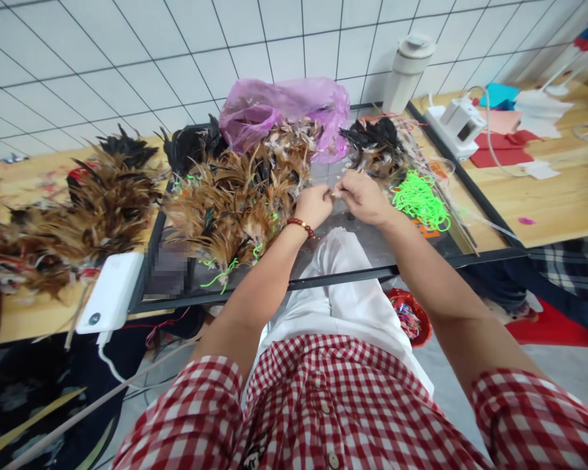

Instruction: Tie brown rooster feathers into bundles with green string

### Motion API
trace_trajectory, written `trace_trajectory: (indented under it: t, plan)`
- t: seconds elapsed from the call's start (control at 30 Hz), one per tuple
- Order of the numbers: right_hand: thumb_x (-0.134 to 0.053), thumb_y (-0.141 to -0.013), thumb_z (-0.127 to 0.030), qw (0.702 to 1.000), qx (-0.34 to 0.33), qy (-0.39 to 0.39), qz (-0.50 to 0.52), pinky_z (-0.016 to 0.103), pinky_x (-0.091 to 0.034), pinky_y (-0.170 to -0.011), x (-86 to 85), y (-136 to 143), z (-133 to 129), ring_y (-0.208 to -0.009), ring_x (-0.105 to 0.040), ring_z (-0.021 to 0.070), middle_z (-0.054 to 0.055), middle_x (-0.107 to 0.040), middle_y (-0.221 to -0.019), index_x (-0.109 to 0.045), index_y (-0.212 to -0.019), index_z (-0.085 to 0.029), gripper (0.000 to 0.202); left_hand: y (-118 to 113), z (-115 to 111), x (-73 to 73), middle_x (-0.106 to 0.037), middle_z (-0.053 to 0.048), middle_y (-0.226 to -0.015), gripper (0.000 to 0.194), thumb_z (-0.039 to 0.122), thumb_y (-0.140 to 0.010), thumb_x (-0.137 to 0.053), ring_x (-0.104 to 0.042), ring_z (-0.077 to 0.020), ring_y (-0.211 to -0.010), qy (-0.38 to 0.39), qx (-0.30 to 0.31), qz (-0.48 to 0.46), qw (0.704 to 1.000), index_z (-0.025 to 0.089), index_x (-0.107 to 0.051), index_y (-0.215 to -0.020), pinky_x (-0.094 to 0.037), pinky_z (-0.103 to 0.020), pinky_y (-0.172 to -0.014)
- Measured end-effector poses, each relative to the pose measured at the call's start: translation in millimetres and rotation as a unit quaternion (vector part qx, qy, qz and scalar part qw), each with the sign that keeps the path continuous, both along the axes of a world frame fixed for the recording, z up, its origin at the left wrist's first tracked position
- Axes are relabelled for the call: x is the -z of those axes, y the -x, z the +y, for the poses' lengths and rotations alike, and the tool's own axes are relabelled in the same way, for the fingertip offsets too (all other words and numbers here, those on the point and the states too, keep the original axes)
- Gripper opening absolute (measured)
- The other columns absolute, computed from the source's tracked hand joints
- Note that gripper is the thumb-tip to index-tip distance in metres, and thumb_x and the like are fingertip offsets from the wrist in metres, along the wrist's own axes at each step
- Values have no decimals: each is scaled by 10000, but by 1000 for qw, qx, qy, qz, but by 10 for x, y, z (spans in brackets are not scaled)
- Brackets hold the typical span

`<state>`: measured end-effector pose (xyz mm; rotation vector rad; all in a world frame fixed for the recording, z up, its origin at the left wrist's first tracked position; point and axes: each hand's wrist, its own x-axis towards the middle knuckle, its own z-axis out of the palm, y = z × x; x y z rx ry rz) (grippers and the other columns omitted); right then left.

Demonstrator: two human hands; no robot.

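Two bare hands meet above the middle of a black-rimmed tray (343,279), thumbs and forefingers drawn narrow in a pinch around a tiny yellow-green bit (335,194), too small to identify. The bit, in the middle of the tray, looks very light and probably limp, easy to lose, so the very fingertips seem the place to hold it.

Brown feathers (235,189) fill the left half of the tray; they should be light, springy and easily bent, best taken by the quill ends rather than the soft tips. Green cord (421,201) lies tangled at the right of the tray; it looks thin and flexible, perhaps a little slippery, and likely pulls out best by a loose end. A thin purple bag (284,108) slumps at the tray's far edge.

The left hand (315,203), with a dark red bracelet (301,226) at the wrist, reaches over the tray's near rim from the left. The right hand (364,196) reaches in from the tray's right, fingers curled. The elbows are wide apart, the wrists near each other
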<state>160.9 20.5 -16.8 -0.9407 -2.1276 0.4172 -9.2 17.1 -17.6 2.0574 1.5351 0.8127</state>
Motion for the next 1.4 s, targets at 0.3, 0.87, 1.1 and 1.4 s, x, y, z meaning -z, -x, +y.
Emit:
trace_trajectory:
  t: [0.3,0.87,1.1,1.4]
  plan:
    - [-670,-798,-829,978,-2,82,189,373,-478,-889,-64,-50,62,-875,-551,202,36,-595,-864,-615,-756,-236,597,-99,-233,-184,-439,32,-535,424,422,-966,-592,-360,-92,-507,150,159,-257,941,191,-556,-612,-292,-251,-557]
    - [-869,-701,-620,958,21,117,262,321,-521,-739,26,80,28,-783,-645,175,46,-759,-872,-784,-826,-202,445,-158,-139,-261,-450,70,-634,382,435,-983,-633,-306,-26,-468,190,-69,-455,867,194,-480,-728,-203,-192,-461]
    - [-784,-777,-513,967,59,119,216,289,-400,-634,-3,16,-2,-627,-510,130,-11,-646,-665,-712,-736,-187,336,-140,-153,-269,-481,68,-645,223,292,-964,-658,-340,-31,-488,199,-51,-503,840,183,-601,-778,-244,-185,-459]
    - [-700,-867,-676,976,113,0,187,349,-455,-797,-66,-119,60,-786,-548,185,27,-629,-790,-654,-769,-231,457,-96,-121,-211,-558,-21,-731,415,319,-993,-540,-575,-114,-736,197,86,-428,878,196,-447,-608,-516,-255,-770]
